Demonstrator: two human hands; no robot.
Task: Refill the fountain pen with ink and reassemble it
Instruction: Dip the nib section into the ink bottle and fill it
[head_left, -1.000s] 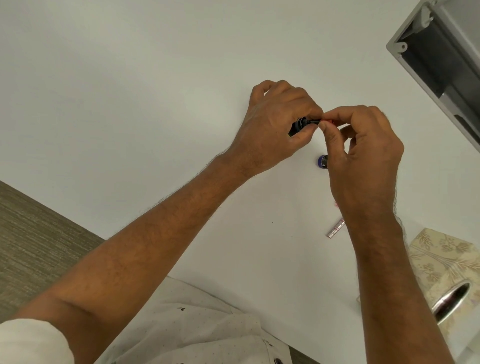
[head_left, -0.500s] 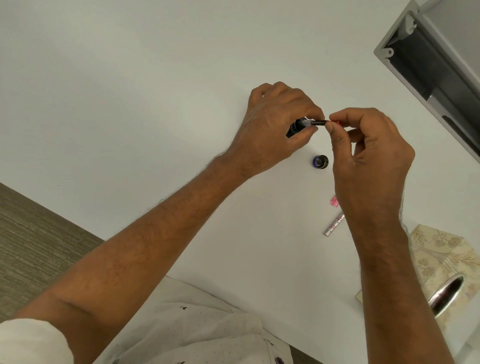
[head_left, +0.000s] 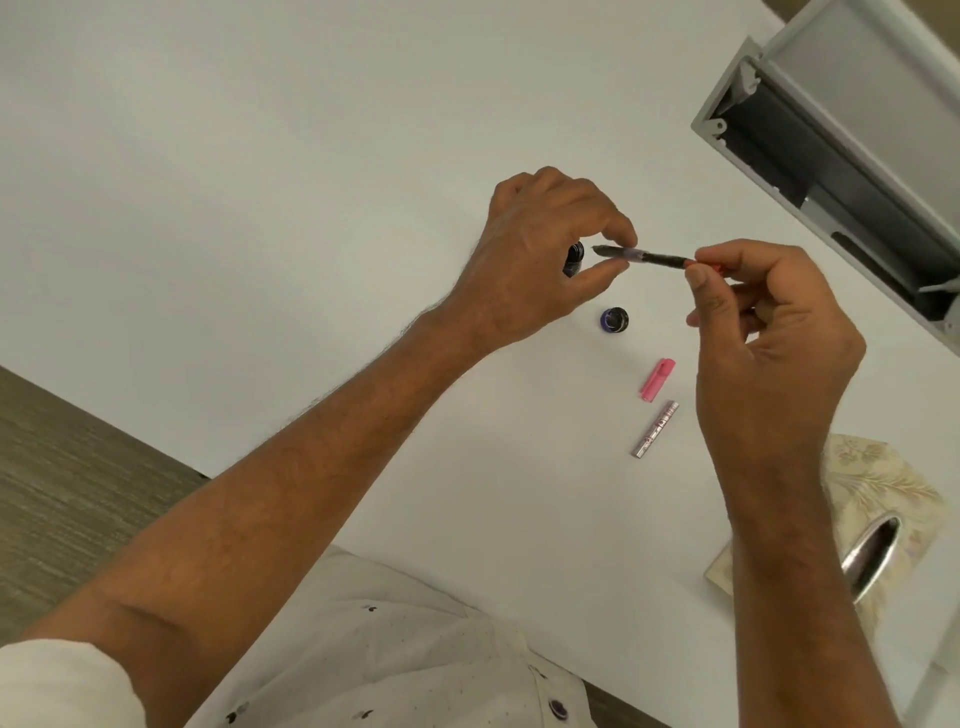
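Observation:
My left hand (head_left: 535, 260) is curled around a small dark ink bottle (head_left: 574, 258), which stands on the white table (head_left: 260, 182) and is mostly hidden by the fingers. Its thumb and forefinger sit around the tip of the pen's inner part. My right hand (head_left: 763, 353) pinches the red end of that part (head_left: 644, 255), a thin dark section with a purplish ink tube. It lies level in the air, just right of the bottle. The bottle's round cap (head_left: 614, 319) rests on the table below it. A pink pen cap (head_left: 657, 379) and a silver patterned barrel (head_left: 655, 429) lie nearer me.
A grey open housing (head_left: 810, 130) runs along the table's upper right. A patterned tissue box (head_left: 883, 499) with a shiny slot stands at the lower right. The table's near edge (head_left: 197, 470) borders brown flooring at the left.
My right hand has drawn the pen's inner part out of the ink bottle and away to the right. The pink cap and barrel are now uncovered.

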